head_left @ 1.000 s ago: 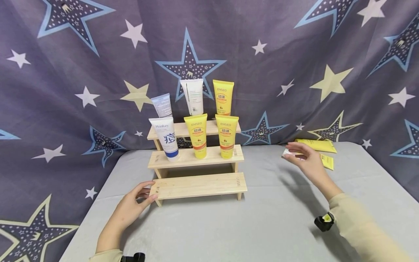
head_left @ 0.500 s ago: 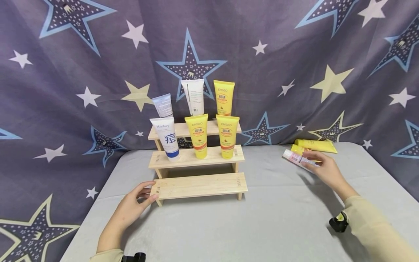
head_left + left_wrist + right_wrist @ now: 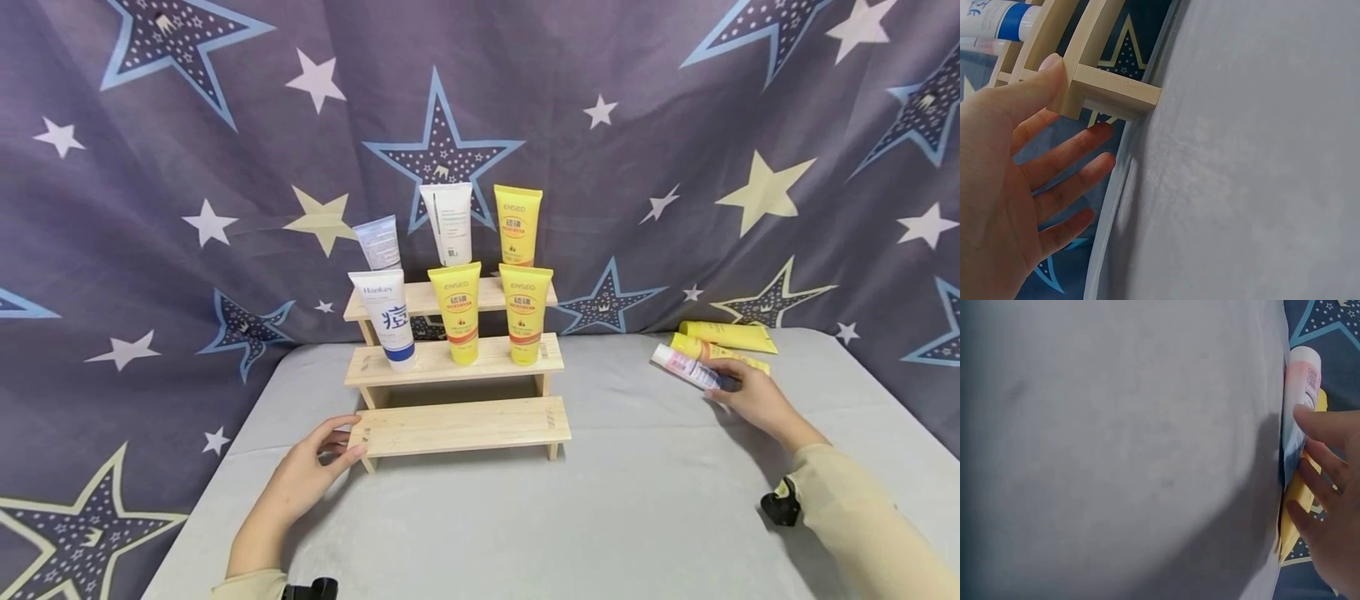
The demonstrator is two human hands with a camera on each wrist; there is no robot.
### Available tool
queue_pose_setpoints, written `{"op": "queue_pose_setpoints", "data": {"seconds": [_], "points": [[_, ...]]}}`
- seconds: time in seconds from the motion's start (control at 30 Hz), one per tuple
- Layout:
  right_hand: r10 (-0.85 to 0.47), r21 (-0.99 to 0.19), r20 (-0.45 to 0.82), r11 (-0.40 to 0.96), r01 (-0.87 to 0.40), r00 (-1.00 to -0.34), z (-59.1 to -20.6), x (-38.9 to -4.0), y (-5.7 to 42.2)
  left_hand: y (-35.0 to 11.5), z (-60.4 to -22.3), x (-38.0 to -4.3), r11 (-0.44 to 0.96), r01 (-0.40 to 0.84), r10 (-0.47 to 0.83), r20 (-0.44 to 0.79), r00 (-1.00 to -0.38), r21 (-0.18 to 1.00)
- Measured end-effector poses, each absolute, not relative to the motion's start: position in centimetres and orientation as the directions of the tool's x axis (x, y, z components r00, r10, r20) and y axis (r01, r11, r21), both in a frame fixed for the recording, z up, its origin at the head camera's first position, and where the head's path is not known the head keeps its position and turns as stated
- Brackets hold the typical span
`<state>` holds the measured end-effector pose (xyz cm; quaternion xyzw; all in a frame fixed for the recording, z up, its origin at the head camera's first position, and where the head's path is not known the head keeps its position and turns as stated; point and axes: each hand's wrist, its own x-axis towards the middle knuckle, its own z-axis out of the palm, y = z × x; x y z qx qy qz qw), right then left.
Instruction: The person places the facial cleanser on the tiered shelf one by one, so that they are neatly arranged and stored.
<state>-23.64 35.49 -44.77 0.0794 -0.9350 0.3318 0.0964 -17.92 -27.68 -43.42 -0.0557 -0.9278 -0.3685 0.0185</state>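
My left hand point(image 3: 296, 479) holds the left end of the lowest step of a three-tier wooden display stand point(image 3: 461, 427). In the left wrist view the thumb presses the wood's edge, while the other fingers point(image 3: 1075, 178) spread loosely. At the right, my right hand point(image 3: 761, 402) pinches the lower end of a white, pink and blue squeeze tube point(image 3: 684, 367) between thumb and fingers. That tube lies tilted on the table, its white cap pointing left. Two yellow tubes lie behind it: one point(image 3: 696, 347) close by, partly covered by the hand, the other point(image 3: 731, 335) farther back.
On the middle step stand a white-and-blue tube point(image 3: 384, 317) and two yellow tubes point(image 3: 459, 312). The top step carries a pale blue tube point(image 3: 378, 242), a white tube point(image 3: 450, 223) and a yellow tube point(image 3: 517, 223). A star-patterned curtain point(image 3: 645, 200) hangs behind the grey-covered table point(image 3: 600, 517).
My right hand has moved right from the pink-and-white tube's cap to its lower end and now pinches it there. The left hand stays on the stand.
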Motion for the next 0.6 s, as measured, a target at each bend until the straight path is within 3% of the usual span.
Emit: {"op": "queue_pose_setpoints", "data": {"seconds": [0.27, 0.6], "points": [[-0.154, -0.555, 0.250, 0.786, -0.272, -0.956, -44.92, -24.28, 35.14, -27.62, -43.37, -17.98, 0.723, 0.123, 0.088, 0.086, -0.992, 0.680], [-0.079, -0.538, 0.171, 0.827, -0.160, -0.982, -44.83, -24.41, 34.93, -27.69, -43.47, -18.00, 0.721, 0.141, 0.095, 0.106, -0.990, 0.679]]}}
